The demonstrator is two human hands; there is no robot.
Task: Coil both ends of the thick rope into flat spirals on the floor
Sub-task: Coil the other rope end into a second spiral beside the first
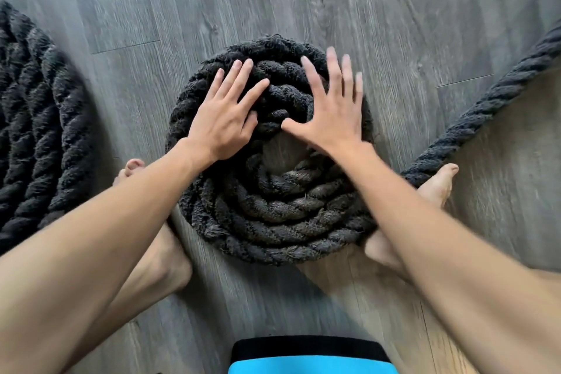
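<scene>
- Rope spiral [273,215] lies wound between the feet; its tail [485,100] still runs off right.
- Second coil [33,118] sits left.
- Left hand [223,127] and right hand [331,118] press flat, fingers spread, gripping nothing.

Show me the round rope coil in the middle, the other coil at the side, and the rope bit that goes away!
middle coil [273,215]: head view, on its near turns.
side coil [33,118]: head view, on its twisted strands at the left edge.
loose rope [482,109]: head view, midway along the stretch running up right.
</scene>
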